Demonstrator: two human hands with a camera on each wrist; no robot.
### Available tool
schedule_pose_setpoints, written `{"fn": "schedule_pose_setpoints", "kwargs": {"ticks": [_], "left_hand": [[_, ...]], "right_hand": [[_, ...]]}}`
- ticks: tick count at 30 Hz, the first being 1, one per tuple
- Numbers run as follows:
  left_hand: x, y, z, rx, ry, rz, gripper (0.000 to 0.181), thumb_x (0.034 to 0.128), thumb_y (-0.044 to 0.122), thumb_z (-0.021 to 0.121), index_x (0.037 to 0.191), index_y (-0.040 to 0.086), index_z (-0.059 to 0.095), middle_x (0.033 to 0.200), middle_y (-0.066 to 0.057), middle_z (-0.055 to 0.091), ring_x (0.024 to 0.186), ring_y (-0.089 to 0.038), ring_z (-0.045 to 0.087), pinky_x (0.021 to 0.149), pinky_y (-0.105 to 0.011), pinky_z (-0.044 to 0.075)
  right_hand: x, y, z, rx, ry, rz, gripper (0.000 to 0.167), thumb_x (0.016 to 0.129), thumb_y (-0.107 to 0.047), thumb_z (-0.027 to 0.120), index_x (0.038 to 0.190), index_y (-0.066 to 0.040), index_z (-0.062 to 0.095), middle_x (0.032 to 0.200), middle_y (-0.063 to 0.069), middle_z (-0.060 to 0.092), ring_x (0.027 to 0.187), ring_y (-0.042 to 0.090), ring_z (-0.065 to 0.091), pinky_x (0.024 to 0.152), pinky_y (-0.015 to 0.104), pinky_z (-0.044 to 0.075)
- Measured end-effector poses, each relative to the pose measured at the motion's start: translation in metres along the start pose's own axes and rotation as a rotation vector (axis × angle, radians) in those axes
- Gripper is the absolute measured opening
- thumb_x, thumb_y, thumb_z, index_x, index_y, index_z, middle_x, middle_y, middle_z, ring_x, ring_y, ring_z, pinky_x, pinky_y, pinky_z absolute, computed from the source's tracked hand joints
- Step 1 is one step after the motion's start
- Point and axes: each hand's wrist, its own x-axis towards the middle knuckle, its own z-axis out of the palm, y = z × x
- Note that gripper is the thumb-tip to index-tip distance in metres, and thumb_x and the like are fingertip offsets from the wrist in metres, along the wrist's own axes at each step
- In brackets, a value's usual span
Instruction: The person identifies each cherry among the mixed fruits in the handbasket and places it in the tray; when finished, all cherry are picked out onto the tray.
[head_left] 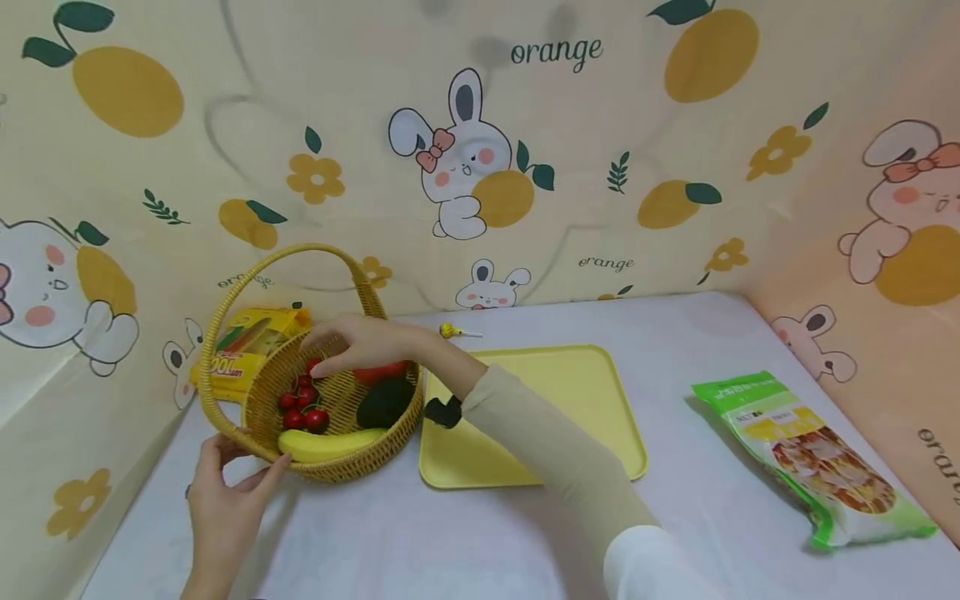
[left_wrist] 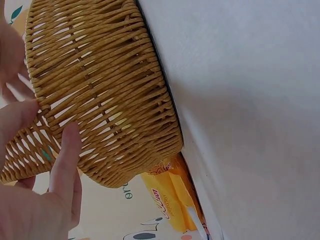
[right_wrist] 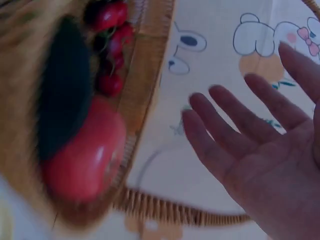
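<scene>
A woven basket with a tall arched handle stands at the left of the table, tilted toward me. Inside lie a bunch of red cherries, a yellow banana, a dark green avocado and a red apple. My left hand grips the basket's near left rim by the handle's foot, thumb and fingers on the weave. Over the basket, above the cherries, hovers my right hand; in the right wrist view its fingers are spread and hold nothing.
Behind the basket leans a yellow snack bag. A yellow tray lies to its right, with a wrapped lollipop beyond its back edge. At the far right is a green and white food bag. Printed cloth walls surround the table.
</scene>
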Motion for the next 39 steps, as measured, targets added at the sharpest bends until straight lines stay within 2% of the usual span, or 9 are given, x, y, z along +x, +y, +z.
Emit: {"fn": "schedule_pose_setpoints", "kwargs": {"ticks": [4, 7, 10, 16, 22, 30, 35, 39], "left_hand": [[-0.001, -0.001, 0.001, -0.011, -0.007, 0.000, 0.057, 0.0762, -0.013, 0.079, 0.124, -0.007, 0.048, 0.108, -0.011, 0.054, 0.094, 0.003, 0.054, 0.064, -0.008, 0.058], [-0.001, 0.000, 0.001, -0.016, -0.018, -0.022, 0.058, 0.0773, -0.011, 0.079, 0.125, -0.006, 0.048, 0.109, -0.011, 0.054, 0.093, 0.004, 0.055, 0.065, -0.009, 0.058], [-0.002, 0.000, 0.000, -0.007, -0.021, -0.039, 0.057, 0.0780, -0.010, 0.080, 0.126, -0.005, 0.048, 0.110, -0.009, 0.053, 0.089, 0.006, 0.056, 0.066, -0.010, 0.059], [0.000, 0.001, 0.000, -0.002, -0.022, -0.026, 0.058, 0.0782, -0.009, 0.080, 0.126, -0.006, 0.048, 0.110, -0.008, 0.052, 0.094, 0.003, 0.054, 0.066, -0.009, 0.058], [-0.001, 0.000, 0.001, -0.023, -0.031, -0.014, 0.060, 0.0777, -0.011, 0.080, 0.127, -0.007, 0.047, 0.114, -0.014, 0.052, 0.097, 0.002, 0.052, 0.066, -0.008, 0.057], [-0.002, -0.001, 0.003, -0.012, -0.030, -0.008, 0.058, 0.0776, -0.010, 0.080, 0.125, -0.008, 0.047, 0.114, -0.014, 0.053, 0.100, 0.002, 0.050, 0.066, -0.006, 0.056], [-0.002, -0.002, 0.001, -0.012, -0.033, -0.018, 0.058, 0.0778, -0.009, 0.080, 0.126, -0.007, 0.047, 0.115, -0.013, 0.052, 0.099, 0.003, 0.050, 0.066, -0.006, 0.056], [-0.002, -0.002, -0.001, -0.013, -0.028, -0.010, 0.058, 0.0781, -0.009, 0.080, 0.126, -0.007, 0.048, 0.116, -0.014, 0.053, 0.098, 0.003, 0.051, 0.066, -0.007, 0.056]], "right_hand": [[0.028, -0.004, 0.012, 0.142, -0.110, 0.009, 0.049, 0.096, -0.024, 0.069, 0.139, -0.004, 0.055, 0.130, 0.002, 0.062, 0.115, 0.007, 0.057, 0.092, 0.012, 0.050], [0.041, -0.002, 0.020, 0.263, -0.193, 0.032, 0.051, 0.095, -0.019, 0.070, 0.140, -0.002, 0.054, 0.123, 0.002, 0.067, 0.111, 0.006, 0.060, 0.090, 0.016, 0.054], [0.049, 0.002, 0.024, 0.345, -0.258, 0.093, 0.054, 0.093, -0.017, 0.071, 0.142, -0.004, 0.053, 0.119, -0.001, 0.068, 0.108, 0.004, 0.061, 0.092, 0.023, 0.056], [0.057, 0.015, 0.030, 0.349, -0.304, 0.200, 0.053, 0.093, -0.018, 0.072, 0.141, -0.005, 0.055, 0.120, 0.002, 0.068, 0.107, 0.006, 0.060, 0.102, 0.035, 0.054], [0.058, 0.021, 0.034, 0.299, -0.346, 0.268, 0.051, 0.092, -0.022, 0.073, 0.138, -0.007, 0.058, 0.121, 0.000, 0.065, 0.106, 0.007, 0.059, 0.104, 0.038, 0.053], [0.063, 0.017, 0.039, 0.249, -0.407, 0.381, 0.049, 0.092, -0.026, 0.073, 0.137, -0.011, 0.060, 0.123, -0.010, 0.058, 0.111, 0.008, 0.056, 0.106, 0.041, 0.052], [0.067, 0.015, 0.043, 0.252, -0.426, 0.438, 0.046, 0.092, -0.026, 0.073, 0.134, -0.013, 0.061, 0.116, -0.010, 0.059, 0.113, 0.012, 0.057, 0.102, 0.040, 0.054], [0.070, 0.015, 0.046, 0.261, -0.443, 0.449, 0.043, 0.092, -0.025, 0.073, 0.132, -0.013, 0.063, 0.115, -0.010, 0.059, 0.110, 0.013, 0.059, 0.100, 0.038, 0.055]]}}
